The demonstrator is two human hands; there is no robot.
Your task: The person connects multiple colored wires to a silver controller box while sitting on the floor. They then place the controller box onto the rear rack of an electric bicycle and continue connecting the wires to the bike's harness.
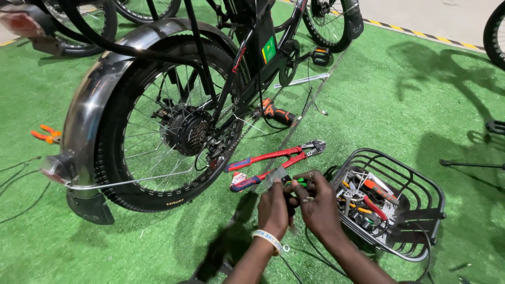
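Both hands (pixel 297 202) meet, pinching a small tool (pixel 292 183).

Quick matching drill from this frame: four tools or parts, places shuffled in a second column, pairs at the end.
Things:
1. bolt cutters
2. orange pliers
3. wire basket
4. cordless drill

Places:
A. on the turf left of the rear wheel
B. right of the hands, holding assorted tools
C. on the turf under the bike frame, beyond the bolt cutters
D. on the turf just above the left hand and right hand

Pairs: 1-D, 2-A, 3-B, 4-C
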